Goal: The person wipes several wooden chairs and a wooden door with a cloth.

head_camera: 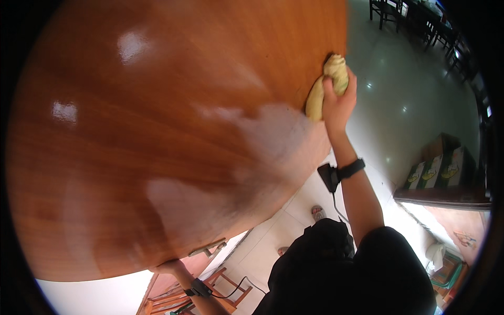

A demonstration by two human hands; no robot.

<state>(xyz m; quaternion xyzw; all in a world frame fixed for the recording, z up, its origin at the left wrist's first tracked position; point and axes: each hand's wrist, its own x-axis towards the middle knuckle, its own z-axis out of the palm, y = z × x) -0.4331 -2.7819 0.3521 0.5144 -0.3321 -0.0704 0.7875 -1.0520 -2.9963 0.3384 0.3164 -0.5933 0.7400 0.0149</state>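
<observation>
A glossy brown wooden door [177, 138] fills most of the view, with light glinting off its face. My right hand [339, 102] grips a bunched yellow cloth [315, 102] and presses it against the door close to its right edge. Lower down, my left hand [171, 267] touches the door's edge beside a metal door handle [208, 249]; its fingers are mostly hidden behind the panel. A black device on a strap [350, 169] sits on my right wrist, with a cable running from it. Another strapped device [201, 287] is on my left wrist.
Pale tiled floor [271, 236] lies below me. A wooden chair [228, 291] stands at the bottom, near my left forearm. Several printed boxes [431, 173] rest on a ledge at right, above a green-rimmed container [449, 269]. Dark chairs [386, 13] stand at the far upper right.
</observation>
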